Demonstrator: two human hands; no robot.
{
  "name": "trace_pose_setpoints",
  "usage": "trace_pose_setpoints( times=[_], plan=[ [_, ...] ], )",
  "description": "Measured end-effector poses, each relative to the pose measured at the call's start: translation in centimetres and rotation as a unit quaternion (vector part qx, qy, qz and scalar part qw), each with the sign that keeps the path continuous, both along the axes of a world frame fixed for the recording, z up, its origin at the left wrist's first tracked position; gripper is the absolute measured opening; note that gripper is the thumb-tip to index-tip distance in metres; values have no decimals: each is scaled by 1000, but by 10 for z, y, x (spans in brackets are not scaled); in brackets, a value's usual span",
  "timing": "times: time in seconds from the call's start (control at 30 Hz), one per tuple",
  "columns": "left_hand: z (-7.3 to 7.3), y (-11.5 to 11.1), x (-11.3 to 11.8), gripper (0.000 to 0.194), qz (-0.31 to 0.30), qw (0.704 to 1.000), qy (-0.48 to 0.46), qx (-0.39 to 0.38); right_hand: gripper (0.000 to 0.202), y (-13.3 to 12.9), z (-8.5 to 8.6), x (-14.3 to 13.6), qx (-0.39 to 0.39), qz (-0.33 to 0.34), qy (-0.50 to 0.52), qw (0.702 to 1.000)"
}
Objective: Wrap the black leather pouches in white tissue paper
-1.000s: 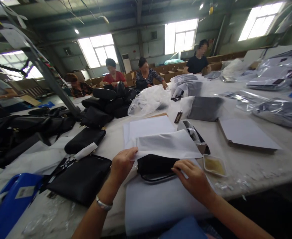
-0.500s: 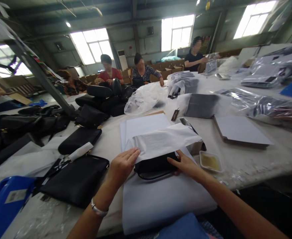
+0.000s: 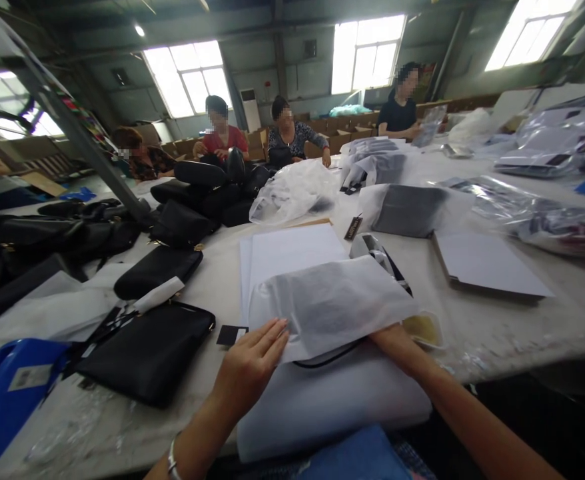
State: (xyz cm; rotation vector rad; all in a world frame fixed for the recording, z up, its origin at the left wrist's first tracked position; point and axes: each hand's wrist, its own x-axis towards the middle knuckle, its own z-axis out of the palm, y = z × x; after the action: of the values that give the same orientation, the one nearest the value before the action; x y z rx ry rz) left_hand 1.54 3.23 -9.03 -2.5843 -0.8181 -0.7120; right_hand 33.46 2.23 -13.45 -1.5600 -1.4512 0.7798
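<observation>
Resting straight-fingered on a thin, translucent white wrapper [image 3: 332,303], the left hand [image 3: 257,360] hides its thumb — perhaps pinching the edge, I can't tell. The right hand [image 3: 391,339] disappears beneath, its grip unseen. A slim, curved black strap [image 3: 335,359] shows at the wrapper's near edge, above smooth white sheeting [image 3: 322,413].

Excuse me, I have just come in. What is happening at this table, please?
A person's left hand lies on the near left corner of a translucent white wrapper. The right hand reaches under its near edge, the fingers hidden. Part of a black strap shows below that edge. A black bag lies to the left, and other people are across the table.
</observation>
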Motion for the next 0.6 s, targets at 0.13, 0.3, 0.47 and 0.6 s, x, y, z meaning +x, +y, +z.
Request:
trace_pose_setpoints(
  times=[0.13, 0.3, 0.47, 0.6],
  plan=[
    [-12, -8, 2, 24, 3, 1000, -13, -19, 46, -25, 16, 23, -104, 47, -34, 993],
    [-23, -17, 3, 18, 2, 999, -32, -34, 31, -72, 40, 38, -38, -29, -164, 985],
    [-20, -18, 3, 17, -12, 999, -4, -52, 32, -50, 53, -2, 242, 64, -257, 933],
    [1, -19, 14, 14, 4, 997, -15, -76, 60, -9, 39, -23, 247, 179, -376, 875]
  ],
)
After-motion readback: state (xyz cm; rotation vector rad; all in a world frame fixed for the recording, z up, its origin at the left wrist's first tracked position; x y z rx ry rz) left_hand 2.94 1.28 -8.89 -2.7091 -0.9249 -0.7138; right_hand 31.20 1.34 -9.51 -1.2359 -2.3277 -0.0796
